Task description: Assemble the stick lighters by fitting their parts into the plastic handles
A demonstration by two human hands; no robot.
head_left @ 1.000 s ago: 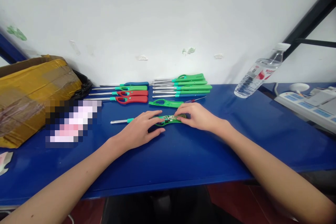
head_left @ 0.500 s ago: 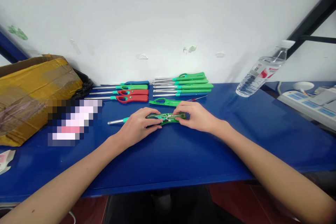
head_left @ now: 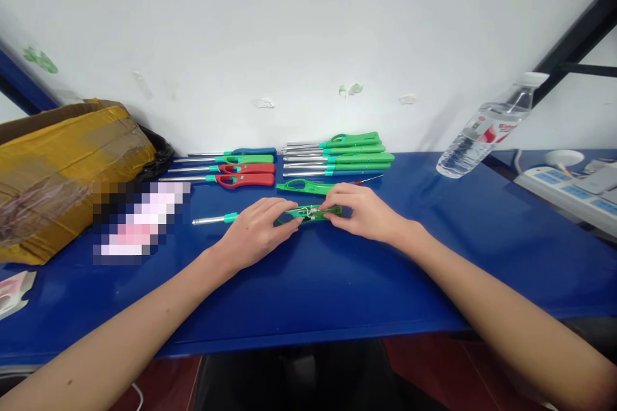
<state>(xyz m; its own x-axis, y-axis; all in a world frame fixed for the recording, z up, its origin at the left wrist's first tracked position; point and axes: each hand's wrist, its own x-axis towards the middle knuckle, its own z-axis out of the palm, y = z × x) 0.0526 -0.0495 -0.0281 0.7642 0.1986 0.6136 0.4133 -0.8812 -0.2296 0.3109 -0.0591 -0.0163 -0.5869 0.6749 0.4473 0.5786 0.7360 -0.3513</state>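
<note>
My left hand (head_left: 258, 231) is closed around the front of an opened long-necked gas lighter (head_left: 232, 217), whose metal tube points left. Its green handle half lies with the inside facing up, showing pale wires and small parts. The fingers of my right hand (head_left: 361, 212) are bent around the handle's right end, thumb at the near edge and fingertips close to the wires. They partly hide what lies inside there. Just behind, a loose green handle shell (head_left: 306, 187) rests on the table, and a thin screwdriver (head_left: 369, 180) with a red part lies beyond it.
Behind, several green-handled lighters (head_left: 357, 149) lie stacked by the wall; red, green and blue ones (head_left: 250, 178) lie to their left. A taped carton (head_left: 72, 173) stands at left. At right are a water bottle (head_left: 486, 128) and a power strip (head_left: 571, 189) on the blue table (head_left: 308, 295).
The opened lighter has shifted slightly left and away from me. My right fingertips have moved in by the wires, and more of the green inside shows at the handle's right end.
</note>
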